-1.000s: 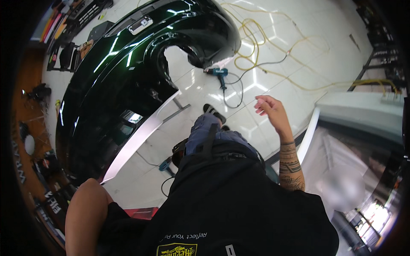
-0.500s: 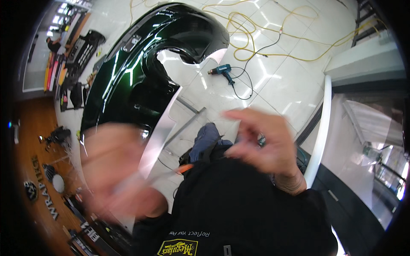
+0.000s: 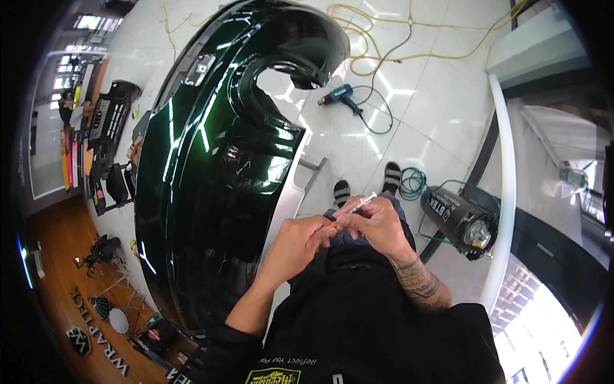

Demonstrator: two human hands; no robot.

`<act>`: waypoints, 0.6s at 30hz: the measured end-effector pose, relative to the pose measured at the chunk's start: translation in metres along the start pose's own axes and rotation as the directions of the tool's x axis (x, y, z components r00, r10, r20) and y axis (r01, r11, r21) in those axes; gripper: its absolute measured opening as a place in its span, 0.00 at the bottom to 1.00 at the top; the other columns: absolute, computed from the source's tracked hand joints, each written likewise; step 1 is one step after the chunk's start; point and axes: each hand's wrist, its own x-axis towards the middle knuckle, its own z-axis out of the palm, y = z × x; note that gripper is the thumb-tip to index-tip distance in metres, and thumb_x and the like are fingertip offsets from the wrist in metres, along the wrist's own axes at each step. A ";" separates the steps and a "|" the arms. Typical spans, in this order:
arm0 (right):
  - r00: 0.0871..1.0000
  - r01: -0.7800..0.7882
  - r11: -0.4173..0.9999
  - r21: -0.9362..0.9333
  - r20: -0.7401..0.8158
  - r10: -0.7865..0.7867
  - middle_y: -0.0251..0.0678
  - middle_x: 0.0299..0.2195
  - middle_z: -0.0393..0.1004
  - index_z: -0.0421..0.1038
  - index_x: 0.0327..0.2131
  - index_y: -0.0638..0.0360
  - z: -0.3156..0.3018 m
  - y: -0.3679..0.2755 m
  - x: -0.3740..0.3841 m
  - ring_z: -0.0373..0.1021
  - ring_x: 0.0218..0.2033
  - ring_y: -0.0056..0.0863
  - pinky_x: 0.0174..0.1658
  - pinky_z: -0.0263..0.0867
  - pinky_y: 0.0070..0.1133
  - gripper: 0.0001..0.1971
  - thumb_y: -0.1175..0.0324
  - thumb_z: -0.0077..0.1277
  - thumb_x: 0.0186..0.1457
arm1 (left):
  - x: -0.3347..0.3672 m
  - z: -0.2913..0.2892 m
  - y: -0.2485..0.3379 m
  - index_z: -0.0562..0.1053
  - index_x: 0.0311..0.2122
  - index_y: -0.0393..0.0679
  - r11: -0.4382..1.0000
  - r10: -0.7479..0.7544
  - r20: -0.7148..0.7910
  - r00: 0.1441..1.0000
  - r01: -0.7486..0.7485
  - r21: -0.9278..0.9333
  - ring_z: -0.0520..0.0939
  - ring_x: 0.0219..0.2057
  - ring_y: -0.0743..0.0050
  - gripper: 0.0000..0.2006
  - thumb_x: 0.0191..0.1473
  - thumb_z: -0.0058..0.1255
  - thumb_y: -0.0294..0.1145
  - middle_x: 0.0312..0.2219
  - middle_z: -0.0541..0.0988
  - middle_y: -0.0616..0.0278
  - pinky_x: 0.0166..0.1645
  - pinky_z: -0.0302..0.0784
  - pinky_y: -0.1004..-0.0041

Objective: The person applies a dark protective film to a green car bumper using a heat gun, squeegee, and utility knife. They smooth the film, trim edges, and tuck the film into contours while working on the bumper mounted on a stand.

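Note:
Both hands meet in front of my body, over my legs. My right hand (image 3: 376, 225) is closed around a slim white syringe (image 3: 364, 202), whose plunger end points up and away from me. At the syringe's other end, the fingertips of my left hand (image 3: 299, 246) pinch a small orange cap (image 3: 333, 225). Whether the cap is still seated on the syringe is hidden by my fingers. To the left stands a large glossy dark green car bumper (image 3: 198, 173), its pale inner edge running close to my left wrist.
A teal heat gun (image 3: 341, 96) lies on the tiled floor (image 3: 428, 121) with its cord. Beyond it snakes a yellow extension cord (image 3: 441, 56). To my right are a black cylindrical machine (image 3: 457, 217) and a coiled green hose (image 3: 412, 184). A grey stand leg (image 3: 314, 176) shows beside the bumper.
My left hand has come from over the bumper to my front, bringing the orange-capped syringe. My right hand, empty before, has moved in and now grips the syringe. The view has shifted.

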 end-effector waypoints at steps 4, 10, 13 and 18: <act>0.927 0.123 0.879 0.461 -0.370 0.064 0.34 0.24 0.74 0.73 0.33 0.66 -0.012 0.025 -0.001 0.63 0.18 0.15 0.22 0.58 0.12 0.05 0.73 0.50 0.57 | -0.006 -0.027 -0.027 0.74 0.30 0.34 0.976 -0.211 0.231 0.950 0.216 0.004 0.75 0.17 0.78 0.07 0.56 0.50 0.27 0.16 0.75 0.61 0.23 0.68 0.76; 0.867 0.246 0.925 0.291 -0.492 -0.076 0.34 0.25 0.73 0.70 0.33 0.62 -0.070 0.040 0.026 0.64 0.19 0.17 0.24 0.60 0.13 0.05 0.70 0.50 0.59 | -0.010 -0.052 -0.063 0.76 0.28 0.31 0.769 0.168 0.438 0.883 0.161 -0.619 0.76 0.17 0.79 0.08 0.55 0.53 0.26 0.18 0.78 0.57 0.21 0.66 0.81; 0.913 0.187 0.918 0.349 -0.406 -0.032 0.33 0.24 0.74 0.69 0.35 0.62 -0.052 0.062 0.054 0.67 0.20 0.15 0.24 0.62 0.12 0.08 0.68 0.52 0.57 | 0.014 -0.036 -0.062 0.74 0.33 0.31 0.446 0.449 0.293 0.844 0.072 -0.892 0.77 0.15 0.74 0.08 0.56 0.52 0.27 0.17 0.78 0.54 0.20 0.67 0.80; 0.972 0.172 0.757 0.630 -0.233 -0.027 0.33 0.25 0.74 0.70 0.35 0.61 -0.047 0.107 0.098 0.66 0.22 0.19 0.25 0.61 0.15 0.07 0.68 0.52 0.57 | 0.064 -0.053 -0.036 0.71 0.35 0.34 0.459 0.402 0.394 0.826 0.191 -0.868 0.69 0.11 0.78 0.08 0.57 0.51 0.29 0.18 0.75 0.54 0.16 0.65 0.77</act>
